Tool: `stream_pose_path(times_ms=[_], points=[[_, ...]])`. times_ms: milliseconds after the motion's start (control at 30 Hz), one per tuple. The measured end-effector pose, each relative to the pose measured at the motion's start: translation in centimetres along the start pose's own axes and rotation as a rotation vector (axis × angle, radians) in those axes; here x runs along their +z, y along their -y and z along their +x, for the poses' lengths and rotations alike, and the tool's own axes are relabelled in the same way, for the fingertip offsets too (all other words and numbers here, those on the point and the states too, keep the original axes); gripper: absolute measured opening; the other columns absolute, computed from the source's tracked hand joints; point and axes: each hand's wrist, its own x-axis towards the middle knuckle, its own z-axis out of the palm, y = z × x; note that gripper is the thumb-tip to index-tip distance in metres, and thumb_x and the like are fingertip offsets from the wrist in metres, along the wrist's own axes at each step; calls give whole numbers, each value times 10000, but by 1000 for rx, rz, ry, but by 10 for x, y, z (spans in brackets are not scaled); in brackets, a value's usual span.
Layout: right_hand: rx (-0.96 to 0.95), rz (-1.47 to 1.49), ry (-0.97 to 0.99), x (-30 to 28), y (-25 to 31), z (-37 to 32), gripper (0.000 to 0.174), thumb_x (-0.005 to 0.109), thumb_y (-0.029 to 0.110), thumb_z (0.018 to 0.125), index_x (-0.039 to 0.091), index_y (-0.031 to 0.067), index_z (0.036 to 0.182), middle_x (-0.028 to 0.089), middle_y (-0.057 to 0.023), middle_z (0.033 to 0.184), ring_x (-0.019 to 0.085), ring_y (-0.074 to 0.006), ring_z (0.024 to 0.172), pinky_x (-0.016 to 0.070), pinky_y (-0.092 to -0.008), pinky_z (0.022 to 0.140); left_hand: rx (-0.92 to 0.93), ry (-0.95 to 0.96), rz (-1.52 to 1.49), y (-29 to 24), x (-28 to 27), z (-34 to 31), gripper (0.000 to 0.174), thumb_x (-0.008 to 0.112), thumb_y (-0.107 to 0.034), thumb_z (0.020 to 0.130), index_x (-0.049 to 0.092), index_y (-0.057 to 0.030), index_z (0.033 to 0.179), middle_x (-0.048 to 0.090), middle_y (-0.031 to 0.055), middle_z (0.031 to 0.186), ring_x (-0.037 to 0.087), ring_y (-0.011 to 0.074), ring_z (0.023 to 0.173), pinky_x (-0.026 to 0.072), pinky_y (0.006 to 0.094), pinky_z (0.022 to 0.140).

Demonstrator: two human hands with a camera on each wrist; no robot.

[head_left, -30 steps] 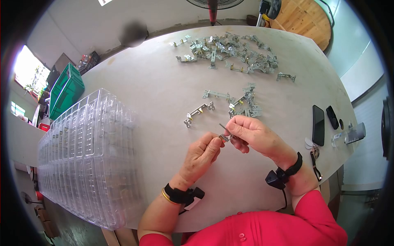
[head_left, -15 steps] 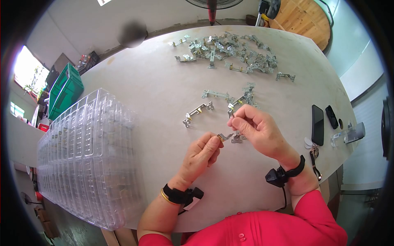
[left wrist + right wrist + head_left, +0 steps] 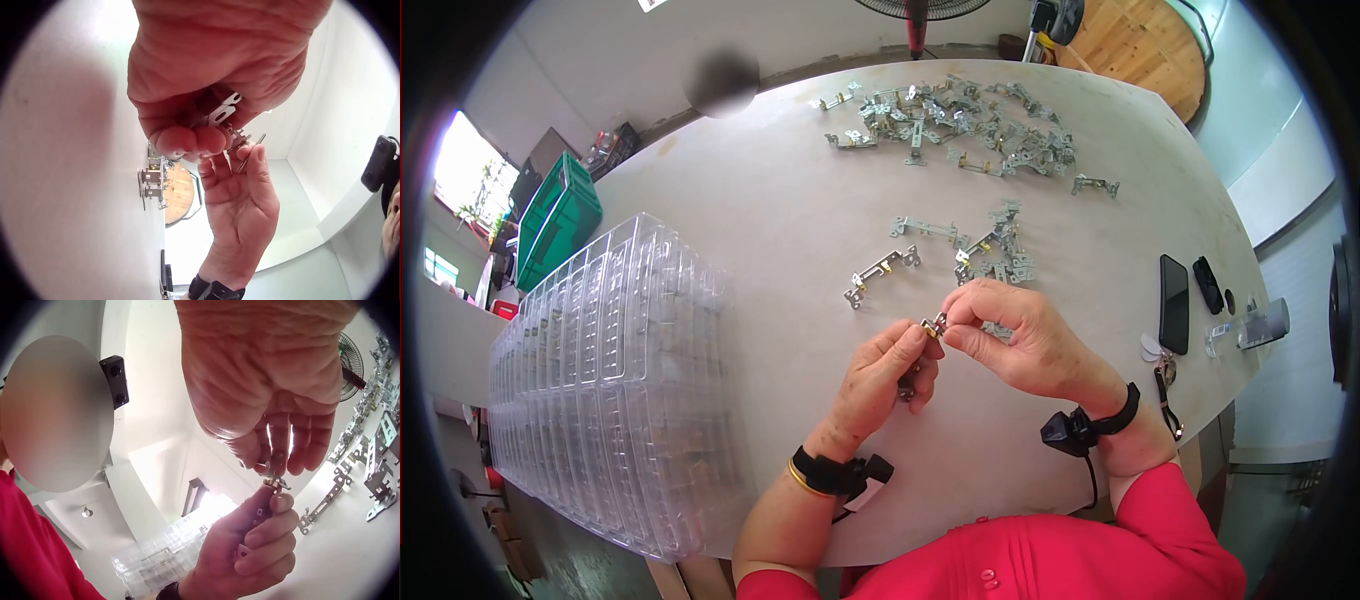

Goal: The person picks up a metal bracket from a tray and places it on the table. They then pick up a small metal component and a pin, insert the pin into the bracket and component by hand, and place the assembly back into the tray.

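Observation:
My left hand [image 3: 875, 375] grips a small metal bracket [image 3: 222, 114] in its curled fingers. One end of the bracket pokes out past the thumb and index fingertip, and its other end shows below the fingers in the head view. My right hand [image 3: 1025, 335] meets the left at the protruding end, thumb and fingertips right at the metal. Between the right thumb and fingers a thin metal pin [image 3: 242, 165] is pinched, seen in the left wrist view. Just beyond the hands lie similar brackets, among them a single bracket [image 3: 880, 272] and a small cluster [image 3: 1005, 245].
A large pile of brackets [image 3: 970, 125] spreads over the far side of the table [image 3: 750, 190]. Stacked clear plastic trays [image 3: 610, 390] stand at the left, a green crate [image 3: 560, 220] behind them. At right lie a phone [image 3: 1174, 300], keys and a clear bottle [image 3: 1262, 325].
Half a second ago the right hand was apart from the left, higher up; now it is back at the bracket. The bracket has turned in the left hand, its protruding end now pointing upward.

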Motion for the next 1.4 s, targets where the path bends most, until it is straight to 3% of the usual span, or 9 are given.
stream_pose_path(times_ms=[167, 267, 333, 467, 533, 733, 967, 1233, 1400], points=[[40, 119, -44, 5, -2, -2, 54, 669, 63, 989, 635, 22, 986, 654, -52, 949, 647, -156, 968, 523, -295, 824, -61, 55, -55, -4, -2, -1, 530, 380, -499, 1096, 634, -34, 1063, 668, 67, 760, 630, 149, 596, 436, 245, 541], [129, 255, -125, 7, -6, -2, 67, 646, 83, 1012, 628, 19, 1010, 651, -27, 925, 643, -109, 891, 524, -260, 772, -67, 122, -224, -2, -5, 2, 586, 349, -513, 1093, 623, -3, 1181, 702, 114, 886, 688, 197, 689, 510, 289, 603], [152, 270, -178, 6, -7, -2, 81, 637, 98, 1022, 626, 18, 1009, 648, -8, 898, 640, -84, 839, 519, -243, 740, 64, 102, -321, 3, -8, 6, 613, 320, -501, 1094, 587, 20, 1275, 701, 179, 1051, 718, 295, 825, 564, 374, 706], [206, 414, -306, 0, -5, 3, 130, 617, 149, 1046, 638, 21, 1034, 661, -9, 919, 656, -91, 861, 545, -256, 784, 237, 3, -234, 7, -10, 7, 522, 424, -403, 1088, 526, 13, 1385, 656, 181, 1226, 691, 318, 1065, 564, 389, 820], [228, 466, -340, -1, -6, 3, 145, 611, 163, 1051, 641, 22, 1038, 663, -12, 925, 658, -94, 863, 553, -260, 795, 371, -49, -69, 9, -6, 7, 465, 518, -238, 1062, 469, -12, 1466, 592, 162, 1379, 613, 312, 1248, 539, 414, 943], [299, 613, -284, 8, -9, 3, 163, 609, 185, 1054, 649, 28, 1045, 669, -26, 946, 677, -112, 871, 572, -273, 836, 441, -96, -21, 8, 0, 9, 425, 480, -191, 1095, 458, -48, 1495, 520, 139, 1492, 555, 257, 1323, 500, 426, 1038], [353, 398, -171, 8, -22, 2, 171, 629, 212, 1044, 640, 42, 1025, 663, -3, 899, 649, -87, 791, 547, -250, 731, 443, -107, -27, 8, -8, 9, 368, 430, -253, 1120, 532, -34, 1398, 617, 133, 1357, 593, 217, 1258, 480, 387, 1051], [384, 427, -101, 5, 11, -1, 131, 608, 182, 1050, 627, 59, 1007, 611, 36, 780, 568, -42, 683, 489, -213, 625, 347, -206, 119, 4, 1, 4, 304, 441, -262, 1119, 607, -18, 1192, 665, 59, 945, 634, 152, 903, 502, 315, 828], [317, 344, -20, 11, 12, -4, 98, 616, 152, 1047, 624, 61, 1015, 540, 61, 742, 500, -20, 641, 411, -206, 570, 332, -192, 169, 6, 4, 1, 261, 464, -216, 1108, 613, -16, 1185, 599, 10, 860, 593, 109, 821, 487, 269, 752]])
